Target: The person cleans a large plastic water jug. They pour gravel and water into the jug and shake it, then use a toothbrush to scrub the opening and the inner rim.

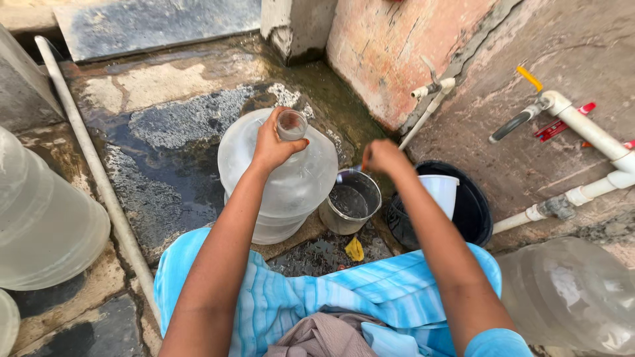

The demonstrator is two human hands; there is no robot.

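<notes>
The left hand point(272, 142) grips the neck of a large clear water jug point(278, 178) standing upright on the wet stone floor point(165, 132). The right hand point(383, 157) is closed around a thin handle over a steel pot point(350, 202) of water, just beside the jug and a black bucket point(473, 211).

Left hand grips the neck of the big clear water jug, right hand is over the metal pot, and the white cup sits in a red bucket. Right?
Not quite. The head view shows the bucket holding the white cup is black, not red. The rest stands: left hand grips the jug neck, right hand is over the metal pot.
</notes>
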